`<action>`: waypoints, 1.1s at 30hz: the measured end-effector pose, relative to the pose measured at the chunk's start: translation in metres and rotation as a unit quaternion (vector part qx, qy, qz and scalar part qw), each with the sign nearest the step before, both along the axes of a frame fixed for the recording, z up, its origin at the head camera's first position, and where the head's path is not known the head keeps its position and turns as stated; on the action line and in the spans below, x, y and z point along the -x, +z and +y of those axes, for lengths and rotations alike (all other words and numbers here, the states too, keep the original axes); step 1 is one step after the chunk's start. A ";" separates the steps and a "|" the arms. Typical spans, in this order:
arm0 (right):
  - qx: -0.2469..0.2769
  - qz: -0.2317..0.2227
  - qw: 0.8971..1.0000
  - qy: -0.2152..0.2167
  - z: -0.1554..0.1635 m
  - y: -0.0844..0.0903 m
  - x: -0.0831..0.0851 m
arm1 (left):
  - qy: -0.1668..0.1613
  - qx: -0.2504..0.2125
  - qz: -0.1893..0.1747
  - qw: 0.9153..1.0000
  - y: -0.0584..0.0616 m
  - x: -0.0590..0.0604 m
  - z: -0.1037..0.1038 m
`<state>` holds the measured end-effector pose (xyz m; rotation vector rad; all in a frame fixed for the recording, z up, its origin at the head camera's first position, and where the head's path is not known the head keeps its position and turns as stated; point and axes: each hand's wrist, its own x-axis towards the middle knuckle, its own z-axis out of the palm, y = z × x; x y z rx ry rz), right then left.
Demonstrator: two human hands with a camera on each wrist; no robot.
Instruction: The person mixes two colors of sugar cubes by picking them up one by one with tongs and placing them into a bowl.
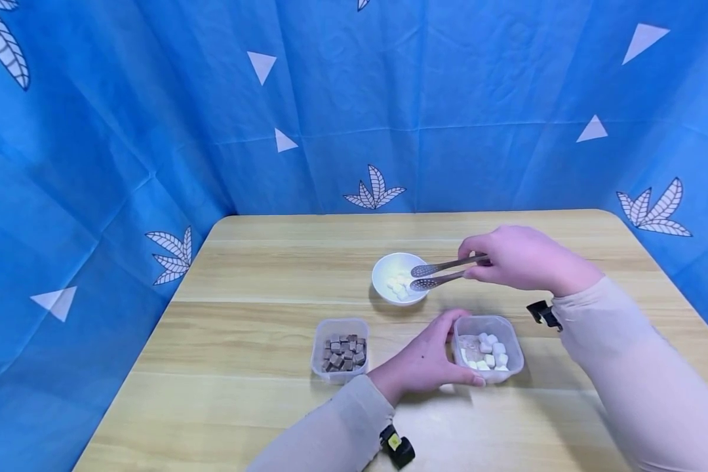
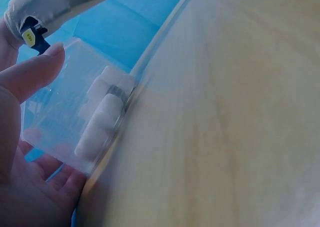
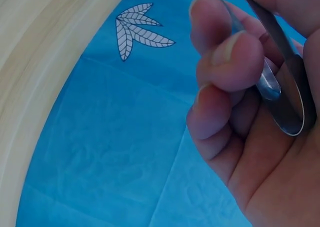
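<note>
In the head view my right hand (image 1: 516, 259) grips metal tongs (image 1: 442, 265), whose two perforated tips stand apart over the right rim of a white bowl (image 1: 380, 278). White pieces (image 1: 398, 286) lie at the bottom of that bowl. The bend of the tongs (image 3: 295, 122) rests in the palm in the right wrist view, fingers curled round the arms. My left hand (image 1: 427, 357) holds a clear plastic container (image 1: 512, 334) by its left side, thumb at the near edge and fingers at the far one. White marshmallow-like pieces (image 2: 102, 117) sit inside it against the wall.
To the left on the wooden table (image 1: 242, 328) stands a second clear container (image 1: 321, 328) with brown cubes (image 1: 343, 354). A blue curtain (image 1: 342, 78) with white leaf and triangle prints hangs behind the table's back edge and along its sides.
</note>
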<state>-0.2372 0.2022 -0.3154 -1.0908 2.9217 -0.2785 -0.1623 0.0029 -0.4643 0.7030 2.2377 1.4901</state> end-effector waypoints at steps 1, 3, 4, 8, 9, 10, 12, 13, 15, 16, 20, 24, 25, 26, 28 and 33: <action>-0.001 -0.001 1.000 -0.003 0.002 0.000 -0.001 | 0.000 0.001 0.001 1.000 0.000 0.000 0.000; -0.004 -0.002 1.000 -0.010 0.006 0.002 -0.004 | 0.000 0.002 0.003 1.000 0.000 0.000 0.000; -0.007 -0.003 1.000 -0.014 0.010 0.002 -0.005 | 0.000 0.003 0.003 1.000 0.000 -0.001 0.000; -0.017 -0.001 1.000 -0.025 0.027 0.006 -0.015 | 0.002 0.006 0.002 1.000 0.001 -0.001 0.000; -0.019 0.000 0.999 -0.027 0.031 0.008 -0.018 | 0.003 0.007 0.002 1.000 0.001 -0.001 0.000; -0.021 0.001 0.999 -0.031 0.036 0.009 -0.022 | 0.005 0.008 0.002 1.000 0.001 -0.001 0.000; -0.023 0.003 0.999 -0.038 0.044 0.013 -0.030 | 0.007 0.005 0.001 1.000 0.002 0.000 0.000; -0.025 0.006 0.999 -0.041 0.048 0.015 -0.034 | 0.008 0.004 0.001 1.000 0.001 0.000 0.000; -0.030 0.016 0.998 -0.044 0.054 0.018 -0.042 | 0.008 0.002 -0.001 1.000 0.001 -0.001 -0.001; -0.035 0.021 0.998 -0.046 0.057 0.019 -0.046 | 0.008 0.001 -0.002 1.000 0.001 -0.001 -0.001; -0.055 0.024 0.996 -0.063 0.065 0.024 -0.058 | 0.010 0.002 -0.003 1.000 0.001 -0.001 0.000; -0.074 0.008 0.994 -0.078 0.070 0.028 -0.070 | 0.013 0.010 0.000 1.000 0.001 -0.001 0.001; -0.077 0.007 0.994 -0.076 0.071 0.029 -0.073 | 0.013 0.012 0.001 1.000 0.002 -0.001 0.001; -0.077 0.013 0.995 -0.068 0.071 0.028 -0.075 | 0.012 0.015 0.003 1.000 0.002 -0.001 0.001; -0.080 0.026 0.995 -0.050 0.070 0.027 -0.080 | 0.012 0.018 0.004 1.000 0.002 -0.001 0.000; -0.094 0.035 0.995 -0.020 0.060 0.020 -0.087 | 0.008 0.006 -0.006 1.000 0.001 -0.002 0.000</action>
